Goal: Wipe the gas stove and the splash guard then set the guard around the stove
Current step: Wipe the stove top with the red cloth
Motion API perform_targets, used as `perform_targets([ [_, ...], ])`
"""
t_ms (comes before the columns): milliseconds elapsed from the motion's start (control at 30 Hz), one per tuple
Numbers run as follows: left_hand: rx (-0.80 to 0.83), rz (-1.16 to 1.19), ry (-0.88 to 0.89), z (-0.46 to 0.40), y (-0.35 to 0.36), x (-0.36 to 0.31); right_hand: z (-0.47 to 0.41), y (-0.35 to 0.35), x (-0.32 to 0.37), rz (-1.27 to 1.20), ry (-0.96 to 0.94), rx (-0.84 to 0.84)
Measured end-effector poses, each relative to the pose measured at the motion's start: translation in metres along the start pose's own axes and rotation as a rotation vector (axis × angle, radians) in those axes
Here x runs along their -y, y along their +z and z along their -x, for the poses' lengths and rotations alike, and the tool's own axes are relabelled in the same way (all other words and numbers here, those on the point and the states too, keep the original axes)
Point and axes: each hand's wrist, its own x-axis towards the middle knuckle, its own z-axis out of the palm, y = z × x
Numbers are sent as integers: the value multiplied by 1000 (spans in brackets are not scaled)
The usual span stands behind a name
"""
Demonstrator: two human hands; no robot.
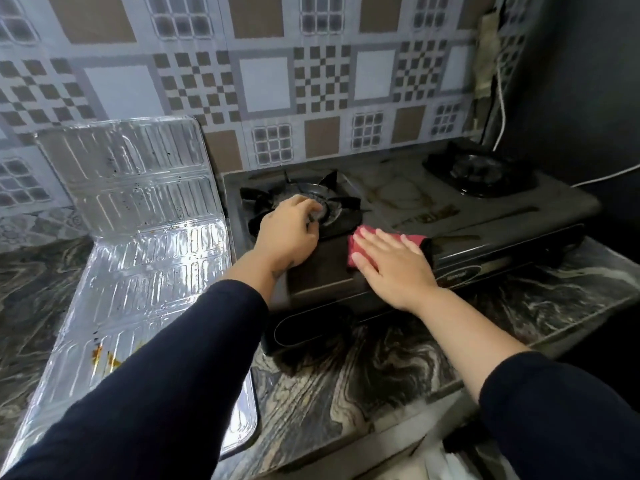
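Step in hand: wiping the gas stove (398,216). Right hand (391,265), fingers flat, presses the red cloth (356,249) on it; left hand (291,233) grips the burner grate (341,202). Splash guard (138,216), stained, lies left on the surface (363,368), needing wiping next.

the bare middle of the gas stove (408,199) top, between the left pan support (298,202) and the right burner (479,171), lies open. the left hand (289,233) covers the left burner; the right hand (391,261) presses a red cloth (356,249) at the front edge. the splash guard (138,216) fills the counter (346,375) left of the stove, part propped on the tiled wall (277,81). the counter in front is free.
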Motion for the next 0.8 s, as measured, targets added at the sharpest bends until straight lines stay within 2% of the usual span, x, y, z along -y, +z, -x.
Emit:
perform_targets([
  [167, 74, 1, 56, -21, 12, -14, 5, -2, 5, 11, -111, -24],
  [367, 114, -13, 65, -43, 24, -31, -28, -17, -70, 48, 109, 101],
  [500, 121, -23, 52, -52, 31, -45, -68, -21, -88, 46, 220, 152],
  [667, 109, -38, 32, -69, 46, -68, -55, -17, -82, 17, 56, 114],
  [733, 130, -48, 12, -77, 55, -80, -39, -20, -96, 12, -10, 72],
  [800, 150, -48, 0, -84, 66, -91, -29, -25, -125, 13, 2, 64],
])
